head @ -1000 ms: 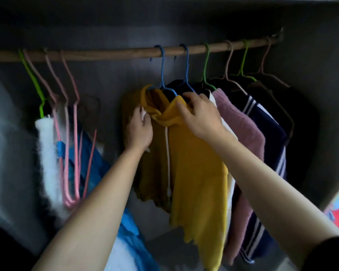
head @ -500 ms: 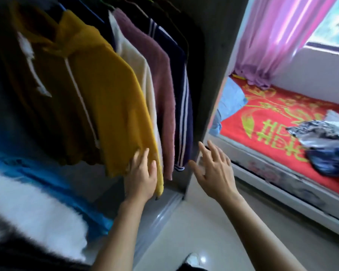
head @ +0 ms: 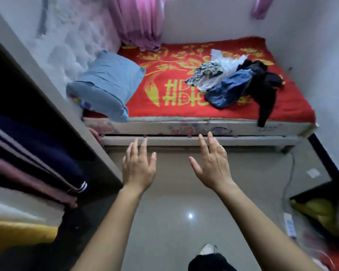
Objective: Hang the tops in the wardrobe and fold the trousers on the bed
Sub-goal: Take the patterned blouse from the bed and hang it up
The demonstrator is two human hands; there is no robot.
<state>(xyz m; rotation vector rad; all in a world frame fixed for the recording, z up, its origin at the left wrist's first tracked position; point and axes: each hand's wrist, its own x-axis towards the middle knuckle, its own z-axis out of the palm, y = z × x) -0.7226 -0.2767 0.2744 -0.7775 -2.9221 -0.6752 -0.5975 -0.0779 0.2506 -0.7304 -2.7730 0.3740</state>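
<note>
My left hand (head: pixel 138 168) and my right hand (head: pixel 213 165) are stretched out over the floor in front of the bed, both empty with fingers spread. On the red bedspread (head: pixel 145 104) lies a loose heap of clothes: a patterned piece (head: pixel 205 72), a white piece (head: pixel 226 65), blue denim trousers (head: pixel 229 89) and a black garment (head: pixel 266 87) whose end hangs over the bed edge. At the left, the wardrobe (head: pixel 53 92) holds hung tops: a navy striped top (head: pixel 37 153), a mauve one (head: pixel 24 177), a white one (head: pixel 18 208) and the yellow hoodie (head: pixel 14 233).
A light blue pillow (head: pixel 108 85) lies at the head of the bed beside a white padded headboard (head: pixel 70 42). A pink curtain (head: pixel 137 22) hangs behind. A cable and power strip (head: pixel 290 225) lie on the grey floor at right, near dark furniture (head: pixel 325 192).
Both hands let go of the yellow hoodie on the rail and came away from the wardrobe. My view swung right and down, from the wardrobe to the bed and floor.
</note>
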